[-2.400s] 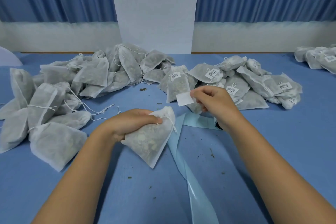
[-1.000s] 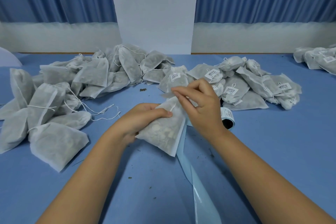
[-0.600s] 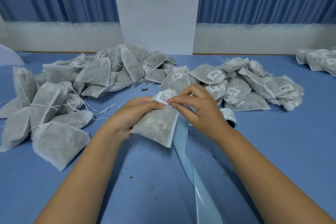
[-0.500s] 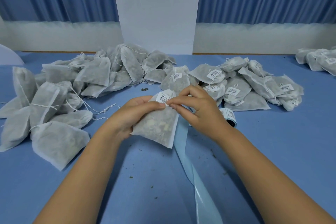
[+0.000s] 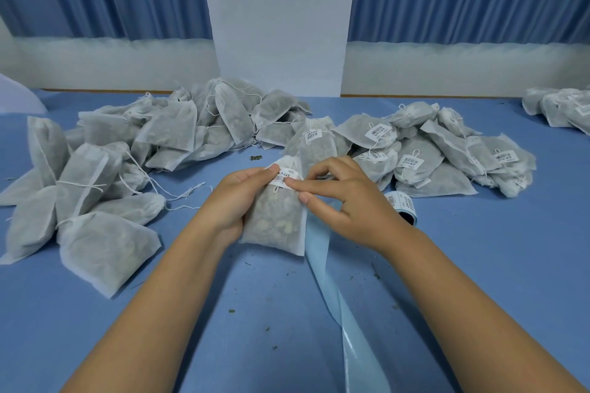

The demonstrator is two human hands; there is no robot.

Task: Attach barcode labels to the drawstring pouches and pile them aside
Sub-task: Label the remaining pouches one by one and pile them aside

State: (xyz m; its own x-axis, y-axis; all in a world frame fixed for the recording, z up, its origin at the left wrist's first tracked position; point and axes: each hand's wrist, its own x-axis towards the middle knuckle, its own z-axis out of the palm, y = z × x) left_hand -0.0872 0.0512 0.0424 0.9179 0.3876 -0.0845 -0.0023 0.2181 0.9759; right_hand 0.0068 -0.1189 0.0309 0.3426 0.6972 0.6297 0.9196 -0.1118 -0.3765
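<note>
Above blue table (image 5: 479, 265), left hand (image 5: 236, 198) grips pouch (image 5: 274, 220); right hand (image 5: 354, 201) presses label (image 5: 282, 176).

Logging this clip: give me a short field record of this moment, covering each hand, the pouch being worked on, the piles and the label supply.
left hand: grips the pouch from its left side
right hand: index fingertip presses the barcode label
label position: across the pouch's tied top
unlabelled pile: left side of the table
labelled pile: right of centre, barcodes showing
label roll: on the table by the right wrist
backing strip: trails toward the camera
stage: label on, pouch not yet piled aside
</note>
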